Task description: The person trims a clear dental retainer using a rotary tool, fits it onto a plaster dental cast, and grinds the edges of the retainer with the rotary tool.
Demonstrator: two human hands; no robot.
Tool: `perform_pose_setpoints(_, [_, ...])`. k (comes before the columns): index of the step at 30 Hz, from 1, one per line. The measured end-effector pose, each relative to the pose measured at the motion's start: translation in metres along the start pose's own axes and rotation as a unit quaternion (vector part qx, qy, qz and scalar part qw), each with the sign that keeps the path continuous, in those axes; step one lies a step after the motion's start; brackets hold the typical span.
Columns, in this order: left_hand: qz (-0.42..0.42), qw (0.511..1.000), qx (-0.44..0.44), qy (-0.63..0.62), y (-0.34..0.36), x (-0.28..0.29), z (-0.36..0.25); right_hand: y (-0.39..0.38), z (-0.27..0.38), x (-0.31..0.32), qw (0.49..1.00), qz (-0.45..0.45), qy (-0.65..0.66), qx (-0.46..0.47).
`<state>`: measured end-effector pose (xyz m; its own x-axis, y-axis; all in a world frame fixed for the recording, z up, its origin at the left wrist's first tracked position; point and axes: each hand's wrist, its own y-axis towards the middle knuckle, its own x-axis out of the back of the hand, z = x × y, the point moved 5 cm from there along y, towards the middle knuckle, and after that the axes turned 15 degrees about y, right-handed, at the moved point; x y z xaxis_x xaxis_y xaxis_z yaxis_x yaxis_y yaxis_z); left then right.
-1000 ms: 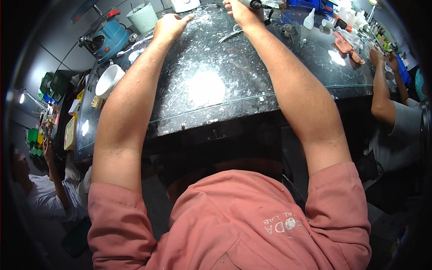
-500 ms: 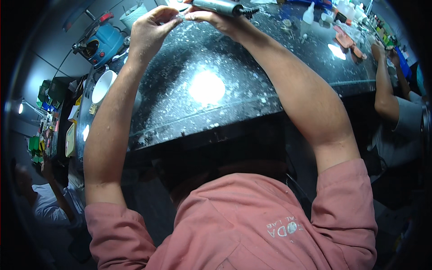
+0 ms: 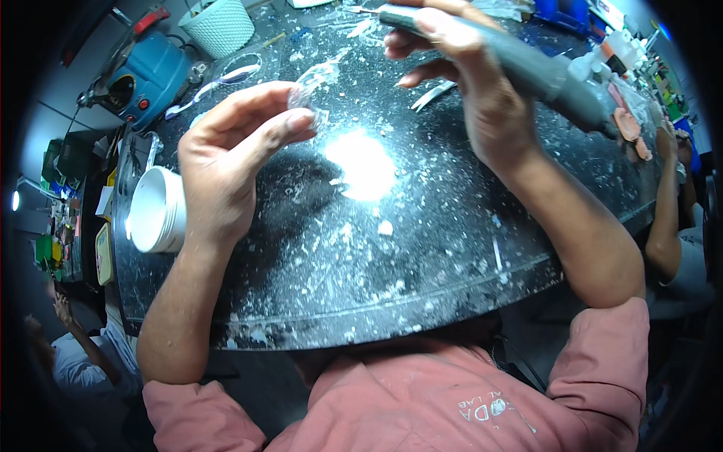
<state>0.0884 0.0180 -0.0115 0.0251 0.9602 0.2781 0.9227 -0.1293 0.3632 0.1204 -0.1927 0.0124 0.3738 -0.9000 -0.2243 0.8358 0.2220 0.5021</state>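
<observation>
My left hand (image 3: 222, 154) pinches a small, thin, clear plastic piece (image 3: 303, 98) between thumb and fingertips, above the dark worktop. Its exact form is hard to make out. Across the table, my right hand (image 3: 489, 105) is closed around a grey rotary handpiece (image 3: 546, 79), with the thumb along its barrel and some fingers spread loosely. The tool's slim tip (image 3: 361, 10) points left, toward the far edge of the picture. Tool and plastic piece are well apart.
White scraps and dust cover the black worktop (image 3: 361, 279). Left stand a white tub (image 3: 154, 211), a blue machine (image 3: 147, 79) and a white woven basket (image 3: 218, 26). Bottles (image 3: 591, 64) and pink pieces (image 3: 626, 124) lie right. Co-workers' arms (image 3: 666, 203) show at both sides.
Both hands have drawn nearer to me and moved apart, the right one swinging right with the handpiece. More of the far worktop shows, and the view has shifted.
</observation>
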Motion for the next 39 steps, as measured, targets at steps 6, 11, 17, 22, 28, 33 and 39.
perform_pose_setpoints(6, [-0.005,1.000,0.020,0.014,-0.006,0.005,0.006,-0.001,0.010,-0.018,0.996,-0.024,0.026,-0.083])
perform_pose_setpoints(11, [-0.015,0.996,-0.008,0.088,-0.002,0.008,0.009,-0.002,0.014,-0.015,0.993,0.007,-0.112,-0.026])
perform_pose_setpoints(17, [-0.031,0.994,-0.032,0.100,-0.001,0.008,0.000,-0.001,0.015,0.002,0.993,0.073,-0.078,0.052])
perform_pose_setpoints(22, [-0.021,0.997,0.045,0.053,-0.007,0.006,-0.001,0.018,-0.022,0.011,0.998,-0.049,-0.034,0.025])
perform_pose_setpoints(28, [0.004,0.998,-0.013,0.066,-0.006,-0.004,-0.015,0.150,-0.083,0.040,0.991,-0.011,-0.116,0.063])
perform_pose_setpoints(33, [-0.031,0.989,-0.041,0.140,-0.001,0.013,-0.017,0.197,-0.107,0.011,0.953,0.040,-0.219,0.207])
perform_pose_setpoints(39, [-0.053,0.993,-0.025,0.101,0.001,0.024,-0.013,0.193,-0.116,0.006,0.905,-0.033,-0.421,0.054])
